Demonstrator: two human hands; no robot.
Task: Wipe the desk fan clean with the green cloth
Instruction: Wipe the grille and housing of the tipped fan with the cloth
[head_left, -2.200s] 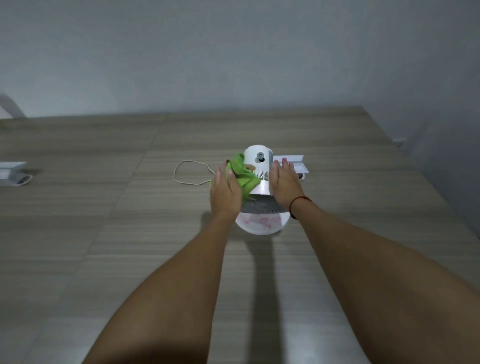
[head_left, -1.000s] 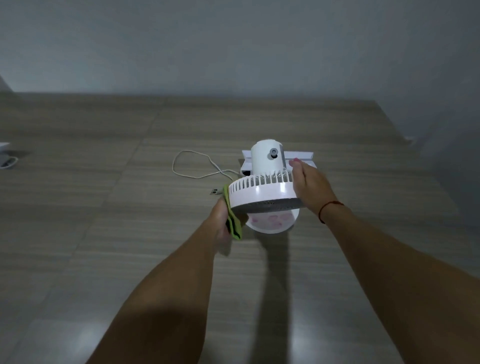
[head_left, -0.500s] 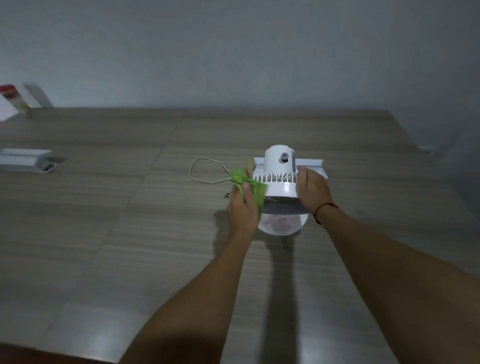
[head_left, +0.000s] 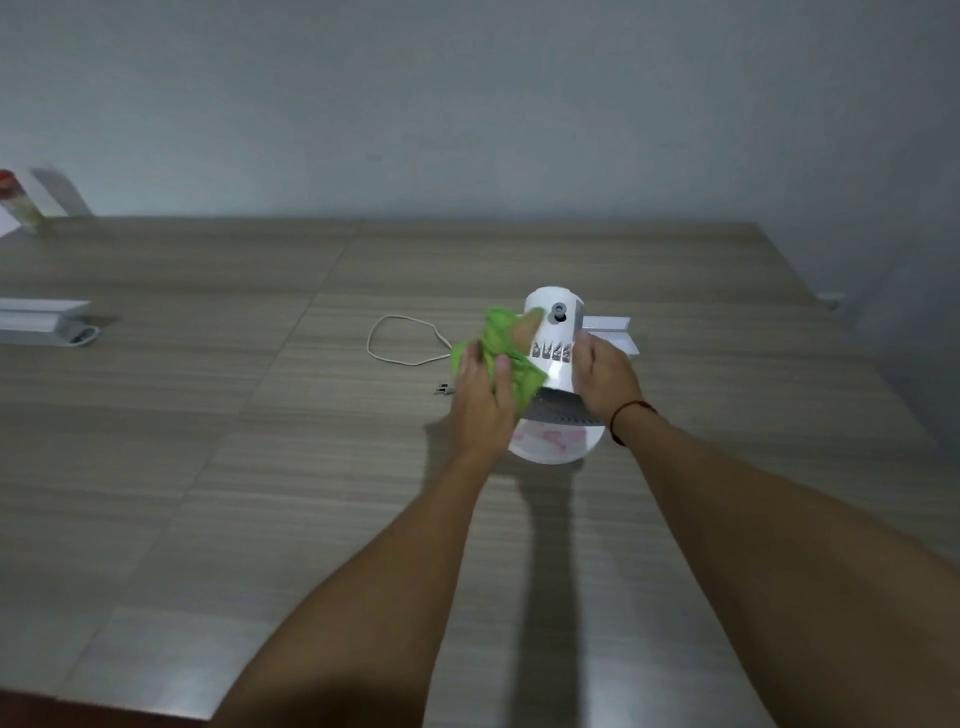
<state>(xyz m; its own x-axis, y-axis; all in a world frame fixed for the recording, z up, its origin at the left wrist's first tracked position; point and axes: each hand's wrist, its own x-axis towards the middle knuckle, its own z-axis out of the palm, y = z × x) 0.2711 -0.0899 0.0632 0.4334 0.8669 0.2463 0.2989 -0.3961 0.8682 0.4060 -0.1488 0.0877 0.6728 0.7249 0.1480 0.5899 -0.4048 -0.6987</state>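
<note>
A small white desk fan (head_left: 557, 364) stands on the wooden table (head_left: 260, 467), its back housing with a grey knob facing up and its grille pointing down toward me. My left hand (head_left: 480, 402) presses a crumpled green cloth (head_left: 506, 345) against the fan's left side, one finger stretched up to the housing. My right hand (head_left: 605, 376) grips the fan's right side and steadies it. The fan's white cord (head_left: 397, 340) loops on the table to the left, with its plug (head_left: 444, 388) beside my left hand.
A white flat box (head_left: 610, 332) lies just behind the fan. A long white box (head_left: 41, 319) sits at the table's left edge, with a blurred packet (head_left: 18, 200) at the far left corner. The grey wall runs along the table's far edge.
My left hand has pushed the cloth from the fan's lower left rim up onto the rear housing. The right hand keeps its hold on the fan's right side.
</note>
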